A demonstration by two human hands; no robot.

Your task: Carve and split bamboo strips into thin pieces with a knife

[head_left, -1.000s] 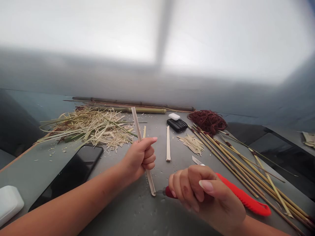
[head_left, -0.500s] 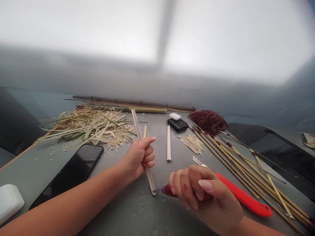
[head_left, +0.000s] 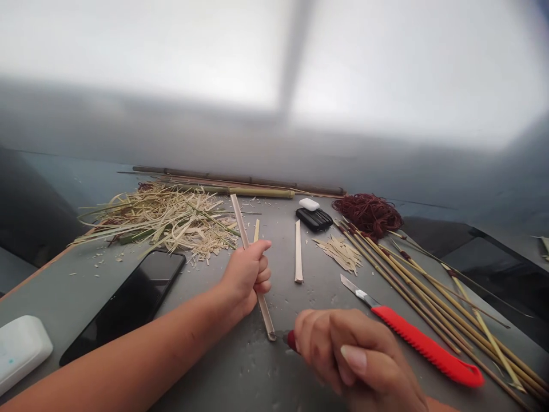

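No writing or brand can be read on anything here. At the far left a white case (head_left: 21, 349) lies at the near corner of the grey table (head_left: 77, 297), and beside it a black phone (head_left: 126, 306) rests face up, its screen dark. Behind the phone a heap of bamboo shavings (head_left: 163, 220) spreads toward the table's far edge, where long bamboo poles (head_left: 240, 187) lie crosswise. The left hand (head_left: 246, 274) is clenched around a pale bamboo strip (head_left: 240, 220), whose long axis runs from far-left to near-right; its lower end rests on the table just beside the right hand (head_left: 347, 357). That hand is closed on a small red-handled tool (head_left: 291, 341), its tip at the strip's end; most of it is hidden. Bare table lies between the arms. Further right, a red utility knife (head_left: 422, 346) lies alone, blade pointing far-left, then a bundle of bamboo sticks (head_left: 429, 292) fanning to the right edge.
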